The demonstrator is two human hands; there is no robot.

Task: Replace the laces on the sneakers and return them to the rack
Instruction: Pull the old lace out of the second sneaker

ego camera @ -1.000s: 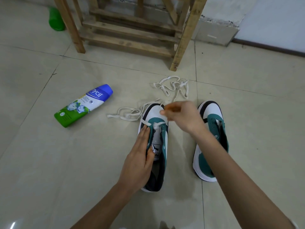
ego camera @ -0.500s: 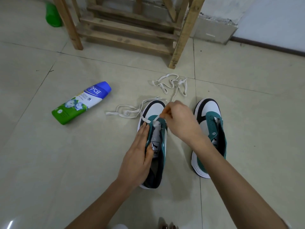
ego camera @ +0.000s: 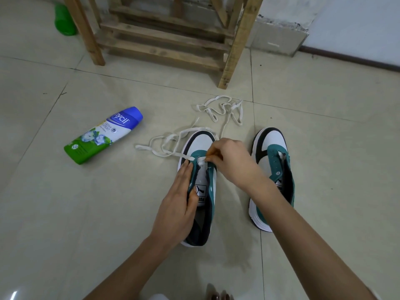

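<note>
Left sneaker (ego camera: 202, 146): white toe, black toe trim, teal upper, pale grey tongue with a black logo label, dark lining, white sole. Right sneaker (ego camera: 271, 141): same scheme. Threaded lace (ego camera: 184, 156) and loose lace (ego camera: 217, 98): plain off-white. Bottle (ego camera: 104, 135): blue top, white middle with blue lettering, green base, white flower and ice-cube print. Rack (ego camera: 164, 40): bare light-brown wood. Floor (ego camera: 65, 213): glossy beige tiles, dark grout lines. Plastic item (ego camera: 65, 20): bright green. Wall (ego camera: 357, 22): white, dark skirting.

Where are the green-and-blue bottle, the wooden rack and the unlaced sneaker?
green-and-blue bottle (ego camera: 101, 136), head view, on its label.
wooden rack (ego camera: 237, 50), head view, on its near leg.
unlaced sneaker (ego camera: 270, 142), head view, on its toe.
</note>
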